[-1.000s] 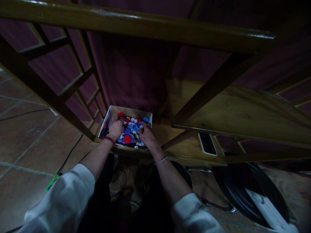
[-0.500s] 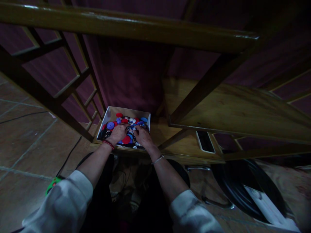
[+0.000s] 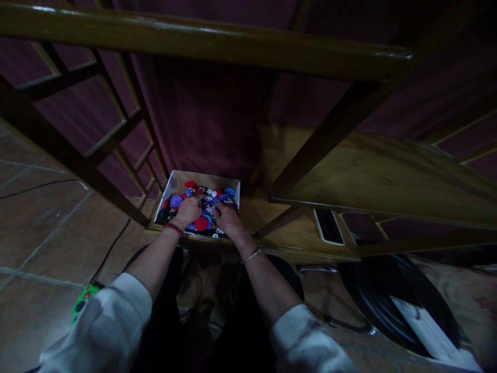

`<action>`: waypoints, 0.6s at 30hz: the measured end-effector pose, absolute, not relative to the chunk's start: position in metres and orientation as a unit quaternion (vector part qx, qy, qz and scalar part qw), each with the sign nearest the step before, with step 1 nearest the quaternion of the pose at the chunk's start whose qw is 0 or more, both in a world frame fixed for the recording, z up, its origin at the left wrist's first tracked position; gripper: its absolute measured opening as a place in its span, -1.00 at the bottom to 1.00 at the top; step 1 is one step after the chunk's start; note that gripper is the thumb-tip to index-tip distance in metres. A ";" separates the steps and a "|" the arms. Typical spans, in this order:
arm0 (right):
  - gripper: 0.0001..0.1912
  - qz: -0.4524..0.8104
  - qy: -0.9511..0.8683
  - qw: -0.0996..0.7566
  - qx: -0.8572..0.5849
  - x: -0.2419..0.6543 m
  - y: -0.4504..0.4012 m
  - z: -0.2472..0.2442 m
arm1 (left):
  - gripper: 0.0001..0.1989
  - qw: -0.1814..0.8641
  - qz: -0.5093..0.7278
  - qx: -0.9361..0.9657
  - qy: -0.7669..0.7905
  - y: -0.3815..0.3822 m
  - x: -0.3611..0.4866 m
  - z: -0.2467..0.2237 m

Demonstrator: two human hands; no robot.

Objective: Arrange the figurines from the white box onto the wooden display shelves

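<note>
L hand (image 3: 189, 210) now nearer R hand (image 3: 229, 219) in box (image 3: 212, 180); grip unclear.

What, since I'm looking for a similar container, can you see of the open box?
The box is rectangular, open-topped and shallow, with thin pale and tan walls that look like cardboard. It sits upright on the wooden ledge, toward its left end. Red, blue and purple round pieces lie inside among smaller ones. The left hand and right hand reach in; whether either touches a wall is unclear.

No words, letters, numbers or signs can be read here; everything is too dark and small.
</note>
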State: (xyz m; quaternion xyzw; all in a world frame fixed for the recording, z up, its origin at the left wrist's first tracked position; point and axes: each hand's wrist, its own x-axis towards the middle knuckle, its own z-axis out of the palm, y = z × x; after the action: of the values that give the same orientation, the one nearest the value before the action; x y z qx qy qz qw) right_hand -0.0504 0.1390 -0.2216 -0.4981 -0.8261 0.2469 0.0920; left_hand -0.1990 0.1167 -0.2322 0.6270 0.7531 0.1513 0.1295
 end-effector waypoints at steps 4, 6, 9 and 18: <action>-0.70 0.223 -0.836 0.072 -0.497 -0.048 0.137 -0.220 | -0.57 0.109 0.191 0.638 0.738 0.120 -0.203 -0.235; -0.68 0.219 -0.838 0.068 -0.496 -0.047 0.137 -0.220 | -0.56 0.102 0.202 0.630 0.743 0.121 -0.206 -0.235; -0.66 0.217 -0.836 0.064 -0.500 -0.048 0.137 -0.219 | -0.56 0.088 0.207 0.591 0.775 0.122 -0.211 -0.234; -0.60 0.227 -0.828 0.084 -0.506 -0.049 0.137 -0.220 | -0.59 0.085 0.234 0.544 0.801 0.122 -0.222 -0.228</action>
State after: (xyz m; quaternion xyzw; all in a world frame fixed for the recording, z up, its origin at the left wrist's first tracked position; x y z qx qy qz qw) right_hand -0.0491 0.1366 -0.2204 -0.5060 -0.8281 0.2266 0.0837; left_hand -0.2220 0.1220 -0.2284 0.5437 0.8014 0.2345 0.0847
